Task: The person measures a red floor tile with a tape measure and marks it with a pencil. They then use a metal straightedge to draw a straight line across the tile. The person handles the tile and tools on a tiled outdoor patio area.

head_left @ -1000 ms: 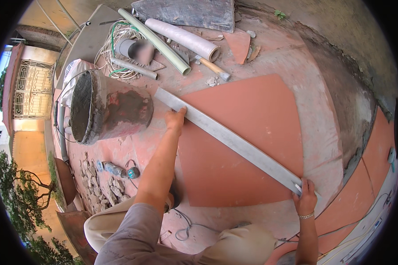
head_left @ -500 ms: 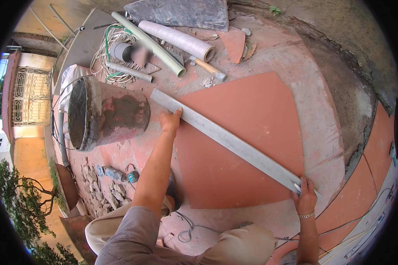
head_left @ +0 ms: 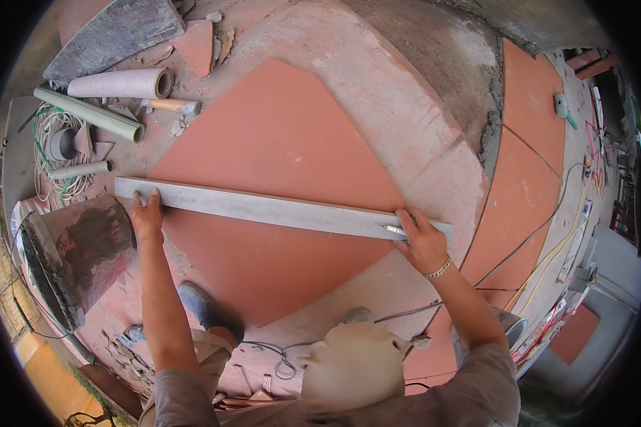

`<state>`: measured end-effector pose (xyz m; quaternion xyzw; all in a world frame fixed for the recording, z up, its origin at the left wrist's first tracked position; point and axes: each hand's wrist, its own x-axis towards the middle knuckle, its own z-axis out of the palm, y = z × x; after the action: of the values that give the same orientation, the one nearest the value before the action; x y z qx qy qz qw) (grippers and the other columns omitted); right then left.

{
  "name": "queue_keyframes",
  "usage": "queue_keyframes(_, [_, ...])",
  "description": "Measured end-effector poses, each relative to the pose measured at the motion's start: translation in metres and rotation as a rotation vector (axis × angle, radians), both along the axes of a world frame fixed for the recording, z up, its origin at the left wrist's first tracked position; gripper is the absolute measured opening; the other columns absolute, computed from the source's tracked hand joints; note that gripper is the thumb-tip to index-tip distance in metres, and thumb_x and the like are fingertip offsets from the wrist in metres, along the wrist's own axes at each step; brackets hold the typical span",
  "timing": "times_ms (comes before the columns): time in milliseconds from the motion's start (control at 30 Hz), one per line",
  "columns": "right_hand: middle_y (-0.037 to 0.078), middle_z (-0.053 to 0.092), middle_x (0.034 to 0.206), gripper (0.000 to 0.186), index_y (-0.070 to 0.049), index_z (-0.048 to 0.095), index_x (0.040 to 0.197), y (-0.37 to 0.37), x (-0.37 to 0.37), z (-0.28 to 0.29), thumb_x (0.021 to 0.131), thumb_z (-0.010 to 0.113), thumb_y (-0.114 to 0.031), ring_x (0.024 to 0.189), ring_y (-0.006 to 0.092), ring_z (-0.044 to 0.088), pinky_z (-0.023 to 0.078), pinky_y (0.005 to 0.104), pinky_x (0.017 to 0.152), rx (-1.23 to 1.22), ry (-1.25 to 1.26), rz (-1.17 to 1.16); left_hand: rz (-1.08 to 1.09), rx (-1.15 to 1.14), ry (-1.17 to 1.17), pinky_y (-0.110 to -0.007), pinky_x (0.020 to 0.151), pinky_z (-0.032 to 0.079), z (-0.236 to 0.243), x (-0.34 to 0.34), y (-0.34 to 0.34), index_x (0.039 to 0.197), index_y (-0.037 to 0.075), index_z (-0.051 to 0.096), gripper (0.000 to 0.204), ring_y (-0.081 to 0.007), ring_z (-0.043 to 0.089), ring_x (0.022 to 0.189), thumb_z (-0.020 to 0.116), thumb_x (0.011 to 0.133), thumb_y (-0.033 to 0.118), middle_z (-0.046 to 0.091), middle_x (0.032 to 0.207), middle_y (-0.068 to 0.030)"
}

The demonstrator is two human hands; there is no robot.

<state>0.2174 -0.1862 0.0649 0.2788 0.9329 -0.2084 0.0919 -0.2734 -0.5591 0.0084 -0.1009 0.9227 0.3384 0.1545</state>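
One big red tile (head_left: pixel 278 178) lies flat on the mortar bed, corner toward the person. Judging by size: heavy, stiff, brittle at corners; lift by opposite edges, not a tip. Straightedge (head_left: pixel 278 208) rests across it, long grey metal bar, likely light and rigid, could slide on the glaze. Left hand (head_left: pixel 147 218) presses its left end, fingers spread flat on top. Right hand (head_left: pixel 420 242) pins the right end, fingers together, with a small metal scriber-like tool (head_left: pixel 392 228) against the bar. Bucket (head_left: pixel 75 256) just left. No packages or labels near the hands; none readable elsewhere.
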Motion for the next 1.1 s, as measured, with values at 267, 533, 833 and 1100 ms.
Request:
queue_keyframes(267, [0.014,0.06,0.13,0.065,-0.012,0.057,0.138,0.007,-0.005,-0.004,0.078,0.081,-0.02,0.096,0.0322,0.07,0.058,0.0427,0.076,0.003,0.008,-0.025,-0.071,-0.138,0.065,-0.033,0.085,0.055,-0.002,-0.003,0.001,0.153,-0.009,0.037,0.084,-0.021,0.069,0.099,0.071,0.094,0.039,0.071,0.121,-0.0223])
queue_keyframes(533, [0.014,0.061,0.127,0.066,-0.012,0.057,0.138,0.012,-0.006,-0.011,0.077,0.082,-0.019,0.093,0.0325,0.07,0.058,0.0419,0.074,0.03,0.032,-0.003,-0.082,-0.131,0.037,-0.035,0.088,0.055,-0.004,-0.005,-0.003,0.152,-0.01,0.038,0.084,-0.0253,0.069,0.105,0.071,0.094,0.04,0.069,0.124,-0.0253])
queue_keyframes(833, [0.012,0.063,0.128,0.066,-0.011,0.06,0.138,0.012,-0.009,-0.011,0.076,0.082,-0.018,0.09,0.031,0.071,0.059,0.0398,0.074,0.041,0.035,-0.003,-0.105,-0.139,0.081,-0.036,0.095,0.054,-0.012,-0.009,-0.007,0.152,-0.011,0.038,0.084,-0.0305,0.066,0.118,0.071,0.093,0.039,0.061,0.137,-0.0291])
queue_keyframes(1100, [0.015,0.063,0.123,0.07,-0.01,0.058,0.138,0.012,-0.01,-0.01,0.073,0.083,-0.018,0.095,0.0344,0.069,0.058,0.0435,0.077,0.027,0.066,0.011,-0.094,-0.168,0.164,-0.04,0.107,0.047,-0.007,-0.001,0.0,0.149,-0.012,0.041,0.083,-0.0359,0.06,0.129,0.076,0.09,0.034,0.058,0.14,-0.0324])
